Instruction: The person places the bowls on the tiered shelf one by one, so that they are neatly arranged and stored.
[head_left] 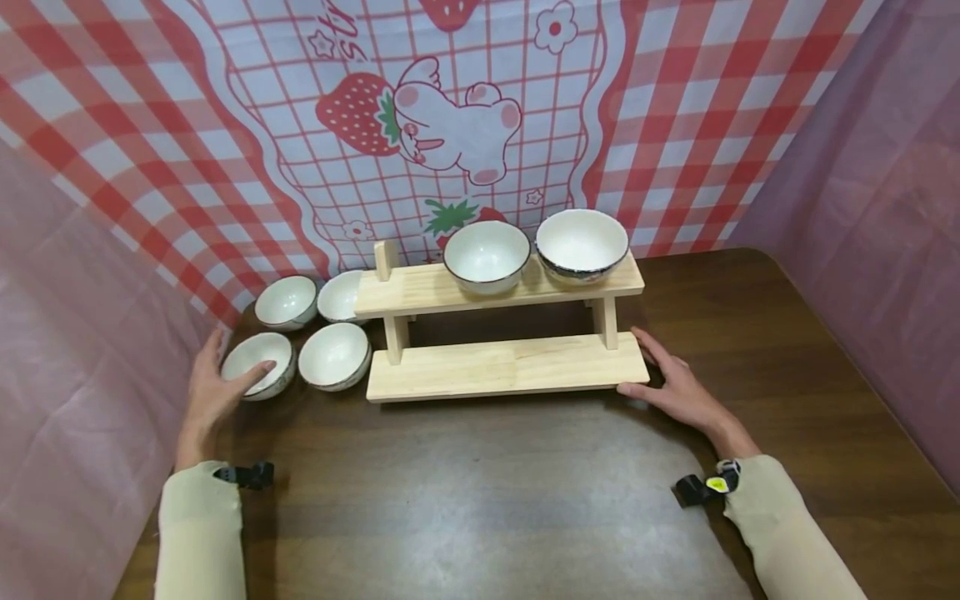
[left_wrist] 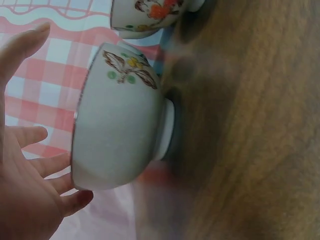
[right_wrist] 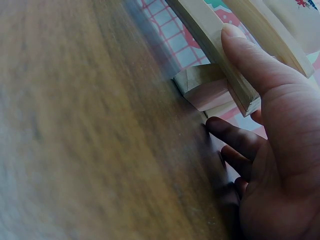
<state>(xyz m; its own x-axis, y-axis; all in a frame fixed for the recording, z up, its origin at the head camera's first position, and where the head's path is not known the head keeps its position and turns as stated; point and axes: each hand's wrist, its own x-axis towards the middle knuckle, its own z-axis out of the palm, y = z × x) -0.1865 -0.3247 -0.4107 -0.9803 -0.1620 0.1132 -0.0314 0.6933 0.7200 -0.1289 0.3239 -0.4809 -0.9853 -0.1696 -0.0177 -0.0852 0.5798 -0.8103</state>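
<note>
My left hand [head_left: 213, 387] spreads around the front-left white bowl [head_left: 262, 367], thumb over its opening. In the left wrist view the thumb stands off the bowl [left_wrist: 115, 125], with fingertips right at its rim. A two-tier wooden rack [head_left: 510, 367] stands at the middle of the table. At its right end, my right hand [head_left: 678, 392] holds the lower board [right_wrist: 220, 55] between the thumb at the front corner and a finger at the back. Two bowls, one with a thin dark rim [head_left: 487, 254] and one with a dark patterned outside [head_left: 582, 242], sit on the upper board.
Beside the held-around bowl is another bowl [head_left: 334, 358]. Behind them stand a back-left bowl [head_left: 287, 302] and one partly hidden by the rack [head_left: 341, 296]. A short wooden post [head_left: 386, 260] rises from the upper board's left end. Checked cloth [head_left: 675, 125] hangs behind the brown table [head_left: 465, 500].
</note>
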